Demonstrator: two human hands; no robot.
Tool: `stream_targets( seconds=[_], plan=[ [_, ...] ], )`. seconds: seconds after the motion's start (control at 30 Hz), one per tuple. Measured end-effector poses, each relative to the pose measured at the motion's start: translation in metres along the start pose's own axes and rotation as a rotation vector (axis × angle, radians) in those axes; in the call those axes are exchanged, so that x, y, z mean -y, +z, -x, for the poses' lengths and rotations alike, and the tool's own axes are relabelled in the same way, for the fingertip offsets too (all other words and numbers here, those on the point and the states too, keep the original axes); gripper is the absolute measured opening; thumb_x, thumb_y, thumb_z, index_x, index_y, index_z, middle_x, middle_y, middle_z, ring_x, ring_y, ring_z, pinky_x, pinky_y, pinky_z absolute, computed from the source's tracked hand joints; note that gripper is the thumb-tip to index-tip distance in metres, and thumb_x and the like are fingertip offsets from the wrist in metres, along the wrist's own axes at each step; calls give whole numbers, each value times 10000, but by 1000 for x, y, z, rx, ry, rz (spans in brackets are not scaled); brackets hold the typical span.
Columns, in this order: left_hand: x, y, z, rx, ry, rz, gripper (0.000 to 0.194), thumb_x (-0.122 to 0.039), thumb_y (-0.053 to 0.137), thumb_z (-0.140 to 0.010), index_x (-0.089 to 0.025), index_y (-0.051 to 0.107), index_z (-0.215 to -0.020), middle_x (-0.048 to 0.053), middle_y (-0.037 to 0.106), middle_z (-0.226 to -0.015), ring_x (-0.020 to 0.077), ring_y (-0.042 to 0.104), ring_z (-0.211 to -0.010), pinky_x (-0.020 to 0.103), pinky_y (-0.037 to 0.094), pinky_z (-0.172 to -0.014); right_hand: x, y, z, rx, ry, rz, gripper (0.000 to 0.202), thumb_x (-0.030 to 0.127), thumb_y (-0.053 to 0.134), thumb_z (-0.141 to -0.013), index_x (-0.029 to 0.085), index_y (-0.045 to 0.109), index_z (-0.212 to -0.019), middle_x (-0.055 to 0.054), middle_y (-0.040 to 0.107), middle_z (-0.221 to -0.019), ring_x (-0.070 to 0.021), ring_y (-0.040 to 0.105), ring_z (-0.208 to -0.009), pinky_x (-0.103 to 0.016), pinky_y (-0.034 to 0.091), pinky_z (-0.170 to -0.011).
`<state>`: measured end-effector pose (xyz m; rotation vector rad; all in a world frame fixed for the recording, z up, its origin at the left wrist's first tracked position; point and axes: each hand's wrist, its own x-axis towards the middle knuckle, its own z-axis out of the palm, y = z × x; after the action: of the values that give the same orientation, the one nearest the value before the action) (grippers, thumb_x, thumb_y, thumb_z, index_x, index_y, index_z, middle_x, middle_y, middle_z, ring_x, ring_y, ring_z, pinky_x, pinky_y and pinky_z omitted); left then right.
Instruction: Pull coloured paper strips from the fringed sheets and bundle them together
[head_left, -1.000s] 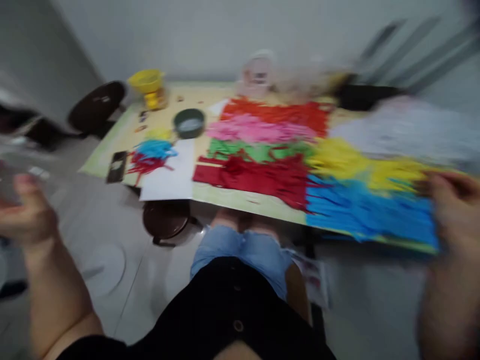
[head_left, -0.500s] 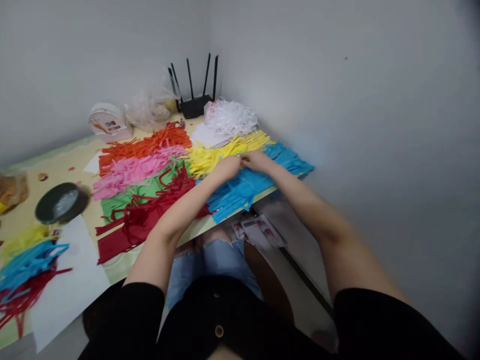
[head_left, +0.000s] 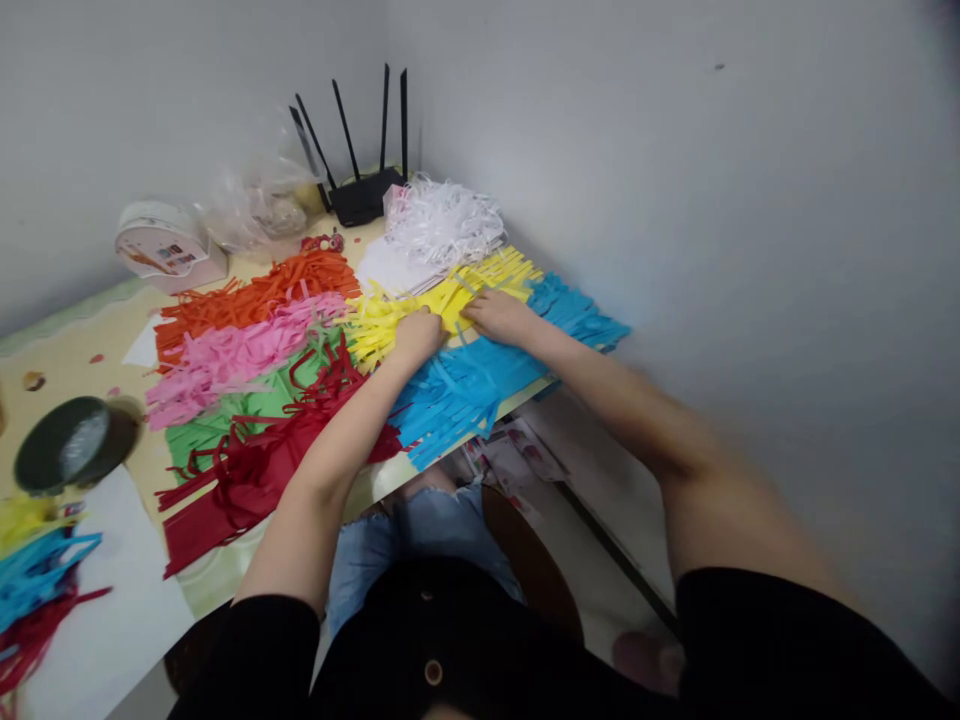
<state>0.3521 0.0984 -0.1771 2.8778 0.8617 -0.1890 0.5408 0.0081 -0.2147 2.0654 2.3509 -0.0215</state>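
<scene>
My left hand [head_left: 421, 335] is closed at the near edge of the fringed yellow paper strips [head_left: 450, 295], with its fingertips mostly hidden. To the right, my right hand [head_left: 499, 315] curls its fingers onto the same yellow bundle, thumb and fingers pinched together. Just below both hands lie fringed blue paper strips [head_left: 465, 375], reaching over the table's front edge. On the left are rows of dark red strips [head_left: 255, 460], green strips [head_left: 247, 410], pink strips [head_left: 232, 360] and orange strips [head_left: 262, 295].
A black router [head_left: 366, 198] with upright antennas stands in the corner, beside a heap of white strips [head_left: 446, 220]. Behind are a white box [head_left: 169, 245] and a plastic bag [head_left: 259, 210]. A dark bowl [head_left: 71, 445] and white paper [head_left: 105, 590] are on the left. The wall closes the right side.
My hands were together over the border of yellow and blue; now they are apart, the left hand further left, both at the yellow strips. The view has shifted slightly.
</scene>
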Motion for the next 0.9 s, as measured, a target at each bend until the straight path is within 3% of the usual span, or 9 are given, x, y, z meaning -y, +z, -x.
stream_targets(
  seconds=[0.17,0.3,0.5,0.67,0.8,0.9],
  plan=[
    [4,-5,-2,22,2,12,427,-404,575,-1020,-94,752,-1255,192,699,-1234,310,706,-1164,374,561,-969,-9,-6,0,55,29,71,338,186,464,-1011,86,781,-1075,-215,779,-1094,-293,660,-1076,-387,400,-914],
    [4,-7,-1,23,6,22,408,-373,571,-1022,-93,757,-1253,195,709,-1240,305,715,-1156,364,560,-962,-14,-12,0,93,26,100,309,259,528,-1008,131,764,-1161,-176,785,-1140,-270,684,-1045,-357,395,-867],
    [7,-9,0,27,3,37,401,-362,548,-1031,-113,765,-1260,182,726,-1254,296,711,-1170,358,552,-977,-17,-17,-5,147,23,127,331,215,470,-1022,107,779,-1068,-192,785,-1126,-280,703,-1037,-367,402,-867],
    [7,-11,1,30,10,37,396,-320,521,-1037,-111,760,-1273,178,732,-1276,292,707,-1190,356,551,-986,-18,-19,-4,180,18,117,376,279,603,-958,148,717,-1291,-155,754,-1259,-280,704,-1091,-341,425,-842],
    [6,-12,4,27,7,28,394,-297,501,-1043,-105,765,-1264,182,736,-1277,300,711,-1191,362,551,-981,-14,-20,-3,189,31,106,328,243,499,-1010,126,757,-1173,-181,757,-1214,-290,697,-1114,-372,425,-909],
    [4,-12,4,25,1,23,400,-361,555,-1031,-111,769,-1257,188,743,-1260,308,714,-1180,369,551,-976,-14,-23,-6,180,88,80,339,262,461,-1033,147,763,-1139,-161,769,-1216,-271,701,-1106,-345,434,-865]
  ],
)
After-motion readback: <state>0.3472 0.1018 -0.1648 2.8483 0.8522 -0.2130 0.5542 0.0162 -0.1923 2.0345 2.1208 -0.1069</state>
